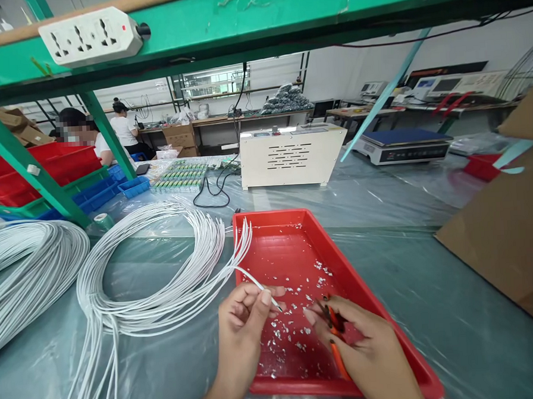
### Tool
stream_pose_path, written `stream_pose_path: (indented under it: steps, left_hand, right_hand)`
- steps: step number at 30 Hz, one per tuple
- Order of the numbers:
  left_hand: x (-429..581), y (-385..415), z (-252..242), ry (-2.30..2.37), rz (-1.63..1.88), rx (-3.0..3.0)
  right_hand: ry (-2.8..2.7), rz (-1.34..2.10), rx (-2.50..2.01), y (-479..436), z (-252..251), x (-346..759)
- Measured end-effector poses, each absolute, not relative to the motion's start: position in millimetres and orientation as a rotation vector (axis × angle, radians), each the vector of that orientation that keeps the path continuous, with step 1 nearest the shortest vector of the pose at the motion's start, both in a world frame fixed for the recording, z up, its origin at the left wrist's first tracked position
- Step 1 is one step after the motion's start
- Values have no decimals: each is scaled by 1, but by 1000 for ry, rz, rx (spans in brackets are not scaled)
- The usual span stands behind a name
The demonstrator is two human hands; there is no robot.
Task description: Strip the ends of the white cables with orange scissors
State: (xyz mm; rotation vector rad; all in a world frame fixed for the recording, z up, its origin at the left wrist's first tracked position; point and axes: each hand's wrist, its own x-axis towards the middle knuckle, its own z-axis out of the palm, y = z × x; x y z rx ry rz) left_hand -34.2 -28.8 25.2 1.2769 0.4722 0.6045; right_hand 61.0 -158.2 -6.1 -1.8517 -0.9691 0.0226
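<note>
My left hand (246, 316) pinches the end of one white cable (255, 278) between thumb and fingers, over the near left part of a red tray (384, 321). My right hand (361, 343) is closed round a small orange-handled cutting tool (335, 333), its tip a little to the right of the cable end. The tray floor is strewn with small white and silvery insulation scraps (295, 317). The held cable runs back into a big coil of white cables (149, 271) lying to the left of the tray, with several cut ends resting on the tray's left rim.
A second coil of white cables (24, 272) lies far left. Behind the tray stand a beige vented machine (291, 156), a scale (402, 145) and trays of green parts (178, 175). A cardboard box (510, 240) is on the right. Two people sit at the back left, behind red and blue bins.
</note>
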Motion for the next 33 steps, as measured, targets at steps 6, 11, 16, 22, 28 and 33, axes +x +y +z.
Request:
stream_pose_path:
  steps: [6,11,16,22,28,33]
  left_hand:
    - [-34,-38,14,476,649,1395]
    - [-36,-44,11,444,710,1574]
    - [-38,-46,13,387,765,1705]
    - [-39,-48,12,350,792,1809]
    - [-40,-48,9,308,825,1929]
    - [-41,-49,9,274,858,2000]
  right_hand:
    - [-784,285,-1592,-153,0,49]
    - [-693,228,-1519,-151,0,45]
    - [-753,163,-1510,-151,3,44]
    - [-779,179,-1520,-152,2,45]
    - [-745,152,-1542,-151,3,42]
    - [-697,121,-1552,-150,2,39]
